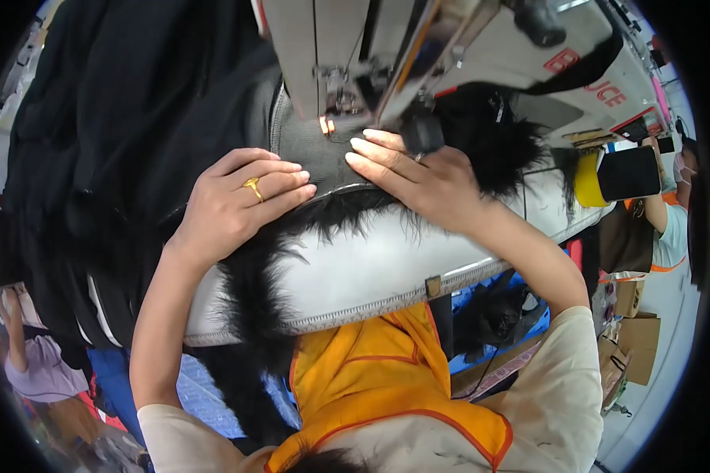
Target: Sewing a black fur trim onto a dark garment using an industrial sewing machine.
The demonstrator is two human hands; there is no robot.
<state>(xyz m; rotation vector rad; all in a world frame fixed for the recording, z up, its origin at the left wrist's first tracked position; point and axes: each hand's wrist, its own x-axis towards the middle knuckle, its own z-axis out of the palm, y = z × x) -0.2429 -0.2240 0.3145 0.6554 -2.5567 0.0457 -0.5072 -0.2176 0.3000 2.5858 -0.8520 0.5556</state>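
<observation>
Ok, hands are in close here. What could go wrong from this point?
1. The right hand's fingertips lie near the sewing machine's stitching area; a slip might injure them.
2. Black fur hangs over the white table's front edge and could tug the black fabric askew.
3. The left hand's gold ring might snag fibres.
</observation>
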